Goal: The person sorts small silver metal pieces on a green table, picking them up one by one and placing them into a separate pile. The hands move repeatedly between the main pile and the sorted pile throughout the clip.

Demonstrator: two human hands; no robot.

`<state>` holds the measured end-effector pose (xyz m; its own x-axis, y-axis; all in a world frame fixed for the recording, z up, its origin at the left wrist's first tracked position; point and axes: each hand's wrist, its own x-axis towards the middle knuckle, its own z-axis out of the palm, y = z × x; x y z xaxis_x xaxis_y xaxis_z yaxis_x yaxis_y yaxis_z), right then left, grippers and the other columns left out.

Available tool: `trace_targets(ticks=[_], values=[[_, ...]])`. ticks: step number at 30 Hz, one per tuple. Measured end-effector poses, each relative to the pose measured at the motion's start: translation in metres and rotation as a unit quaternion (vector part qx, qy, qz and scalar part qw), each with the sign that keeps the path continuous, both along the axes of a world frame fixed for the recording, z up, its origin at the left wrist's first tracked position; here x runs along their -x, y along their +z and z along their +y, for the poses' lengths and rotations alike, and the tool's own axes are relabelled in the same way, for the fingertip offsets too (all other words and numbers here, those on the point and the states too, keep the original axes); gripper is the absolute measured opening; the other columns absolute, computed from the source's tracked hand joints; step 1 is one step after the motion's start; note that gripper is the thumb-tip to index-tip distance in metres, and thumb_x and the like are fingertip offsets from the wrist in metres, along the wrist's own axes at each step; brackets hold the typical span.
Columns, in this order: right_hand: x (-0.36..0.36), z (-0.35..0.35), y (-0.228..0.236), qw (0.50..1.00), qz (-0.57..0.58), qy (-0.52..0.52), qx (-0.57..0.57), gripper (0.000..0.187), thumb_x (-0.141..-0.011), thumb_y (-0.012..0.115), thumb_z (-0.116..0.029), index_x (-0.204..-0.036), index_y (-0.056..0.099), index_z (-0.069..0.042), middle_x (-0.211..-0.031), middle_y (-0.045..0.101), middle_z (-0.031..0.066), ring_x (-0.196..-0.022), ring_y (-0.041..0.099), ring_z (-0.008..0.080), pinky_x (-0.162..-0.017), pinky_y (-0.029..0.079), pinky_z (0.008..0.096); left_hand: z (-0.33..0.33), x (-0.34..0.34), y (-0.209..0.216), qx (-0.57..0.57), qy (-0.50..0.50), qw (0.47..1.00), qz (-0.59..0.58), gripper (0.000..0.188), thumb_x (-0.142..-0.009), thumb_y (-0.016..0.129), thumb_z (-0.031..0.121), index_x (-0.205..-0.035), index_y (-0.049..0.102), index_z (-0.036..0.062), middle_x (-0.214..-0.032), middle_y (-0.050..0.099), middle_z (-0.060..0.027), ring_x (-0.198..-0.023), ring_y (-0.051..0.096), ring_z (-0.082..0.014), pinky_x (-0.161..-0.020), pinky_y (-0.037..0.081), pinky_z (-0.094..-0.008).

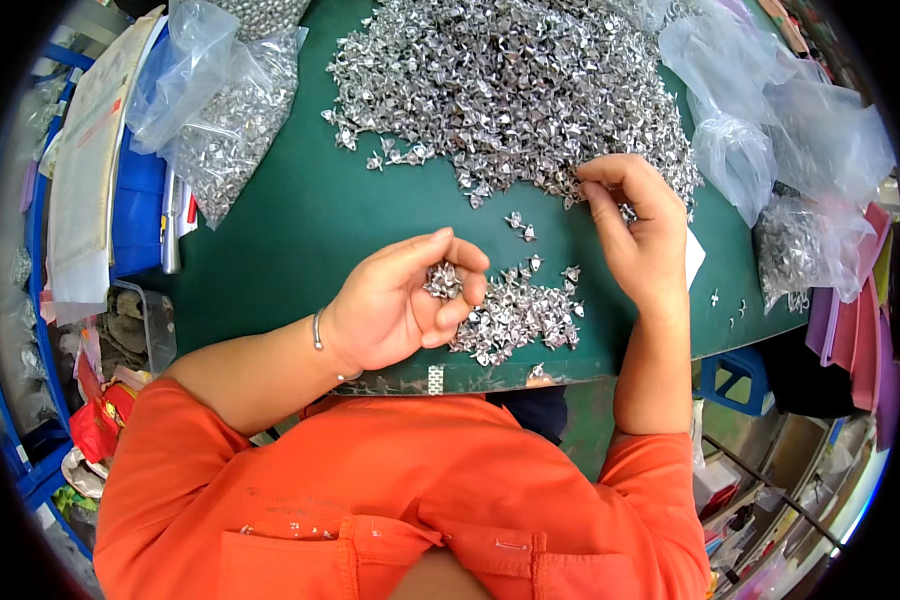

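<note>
Green tabletop [300,220], near edge worn, crowded workroom around it. Large heap of small silver metal pieces [510,80] spread across the far side; smaller pile [520,315] near the edge, between both hands. Left hand [400,300] palm up, fingers curled around a cluster of pieces [444,281]. Right hand [635,225] at the big heap's near edge, fingers pinched on a piece there. Clear plastic bags of the same parts far left [230,110] and right [800,240]. Blue crate [140,200] at left; stacked pink trays [860,330] far right.
</note>
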<state>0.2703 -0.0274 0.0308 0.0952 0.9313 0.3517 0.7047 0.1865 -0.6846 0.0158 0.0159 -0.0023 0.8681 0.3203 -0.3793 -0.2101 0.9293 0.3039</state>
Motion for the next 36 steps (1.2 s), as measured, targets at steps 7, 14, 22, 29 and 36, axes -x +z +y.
trace_targets(ticks=[7,14,22,29,36], values=[[0.014,-0.006,-0.005,0.987,-0.083,0.133,0.041,0.02,-0.074,0.073,0.001,-0.091,0.064,-0.005,-0.086,0.064,0.0102,-0.085,0.062,0.0317,-0.074,0.052,0.0404,-0.003,-0.002,0.002,-0.003,0.008,1.0,0.01,0.043,-0.109,0.031,0.035,-0.112,0.06,0.0031,-0.094,0.06,-0.0092,-0.065,0.049,-0.0119,-0.052,0.045,-0.0255],[0.003,-0.005,-0.003,0.987,-0.053,0.149,0.039,0.013,-0.075,0.07,0.005,-0.085,0.065,-0.002,-0.085,0.066,0.0105,-0.083,0.065,0.0302,-0.072,0.053,0.0377,-0.002,-0.001,0.001,0.0,0.012,1.0,0.001,0.042,-0.109,0.032,0.035,-0.113,0.06,0.0037,-0.094,0.06,-0.0089,-0.065,0.049,-0.0119,-0.053,0.045,-0.0255],[-0.005,-0.008,0.001,0.996,-0.027,0.053,0.059,0.012,-0.079,0.07,0.002,-0.089,0.067,-0.002,-0.084,0.067,0.0122,-0.076,0.066,0.0292,-0.066,0.052,0.0358,-0.002,-0.001,0.001,0.002,0.012,1.0,-0.008,0.042,-0.109,0.033,0.035,-0.113,0.06,0.004,-0.094,0.06,-0.0089,-0.065,0.05,-0.0121,-0.053,0.045,-0.0257],[0.006,-0.008,-0.002,0.988,-0.047,0.121,0.078,0.014,-0.077,0.071,0.001,-0.086,0.061,-0.003,-0.082,0.062,0.012,-0.08,0.064,0.0326,-0.07,0.052,0.0397,-0.003,-0.001,0.001,0.002,0.014,1.0,-0.008,0.042,-0.109,0.032,0.035,-0.113,0.06,0.0035,-0.094,0.06,-0.009,-0.065,0.049,-0.0121,-0.053,0.045,-0.0256],[-0.008,-0.008,-0.001,0.991,-0.035,0.094,0.084,0.013,-0.078,0.068,0.005,-0.087,0.062,-0.002,-0.082,0.063,0.0137,-0.076,0.064,0.0332,-0.068,0.052,0.0377,-0.003,-0.001,0.0,-0.004,0.013,1.0,-0.01,0.042,-0.109,0.032,0.035,-0.113,0.06,0.004,-0.094,0.06,-0.0088,-0.065,0.049,-0.0123,-0.053,0.045,-0.0257]])
